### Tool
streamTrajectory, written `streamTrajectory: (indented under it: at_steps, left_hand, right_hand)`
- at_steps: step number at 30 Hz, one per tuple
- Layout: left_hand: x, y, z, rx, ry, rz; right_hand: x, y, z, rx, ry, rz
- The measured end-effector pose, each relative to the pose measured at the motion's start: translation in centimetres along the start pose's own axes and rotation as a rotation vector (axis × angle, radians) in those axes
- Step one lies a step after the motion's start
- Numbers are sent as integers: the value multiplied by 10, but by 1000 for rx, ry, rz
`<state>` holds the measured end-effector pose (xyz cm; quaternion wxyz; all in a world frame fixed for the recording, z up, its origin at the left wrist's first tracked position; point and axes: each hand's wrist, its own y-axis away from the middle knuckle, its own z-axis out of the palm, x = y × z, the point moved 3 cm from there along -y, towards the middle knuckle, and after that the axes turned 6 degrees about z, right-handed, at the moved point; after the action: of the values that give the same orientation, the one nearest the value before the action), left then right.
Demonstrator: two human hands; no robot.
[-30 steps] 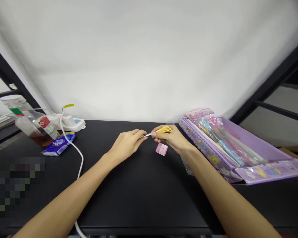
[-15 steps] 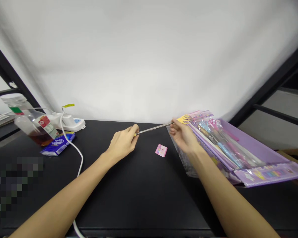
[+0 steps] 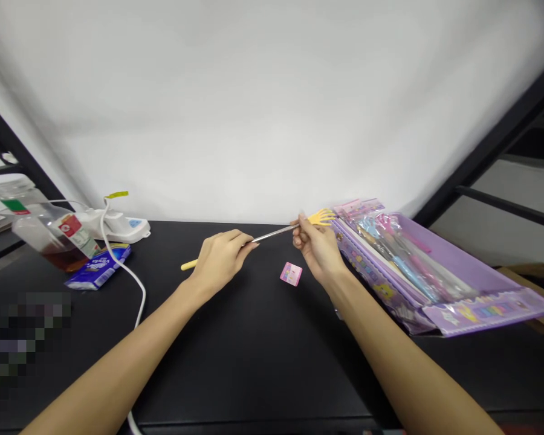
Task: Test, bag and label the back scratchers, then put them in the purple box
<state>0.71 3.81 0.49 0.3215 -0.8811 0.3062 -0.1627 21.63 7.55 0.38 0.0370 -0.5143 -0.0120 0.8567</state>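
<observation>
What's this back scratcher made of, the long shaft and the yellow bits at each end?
The shaft looks like polished steel or similar metal: thin, with a bright metallic shine. The hand-shaped tip and the handle look like moulded plastic: opaque yellow, smooth, faint sheen, though the exact plastic can't be told.

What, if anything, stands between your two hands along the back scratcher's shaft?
Nothing visible does. The left hand and right hand both hold the steel shaft of the back scratcher, and the stretch between them is bare. The pink card lies on the black tabletop, apart from it.
</observation>
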Motion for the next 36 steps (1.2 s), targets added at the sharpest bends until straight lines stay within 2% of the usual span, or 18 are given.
streamTrajectory:
  at_steps: [4, 7, 9, 13, 16, 20, 24, 26, 32, 36]
  left_hand:
    - [-11, -1, -8, -1, -115, -119]
    - [-16, 1, -9, -28, -200, -176]
    - [-13, 1, -8, -26, -223, -120]
    - [1, 0, -5, 23, -191, 81]
    - [5, -1, -3, 12, -148, 142]
    - [-4, 0, -2, 17, -170, 54]
    - [-19, 2, -1, -17, -198, -94]
    - [-25, 2, -1, -31, -218, -126]
    - [-29, 6, -1, -31, -268, -90]
    - [-22, 6, -1, -18, -274, -35]
  right_hand:
    - [-18, -7, -19, 191, -116, -157]
    - [-22, -10, -28, 226, -163, -183]
    - [-18, -10, -28, 226, -188, -146]
    - [-5, -6, -18, 200, -234, -53]
    - [-5, -4, -12, 188, -215, -72]
    - [-21, -7, -21, 256, -161, -169]
    - [-42, -11, -47, 462, -211, -224]
    - [-50, -12, -57, 520, -221, -257]
    - [-55, -15, -67, 455, -146, -311]
    - [-54, -16, -67, 448, -162, -327]
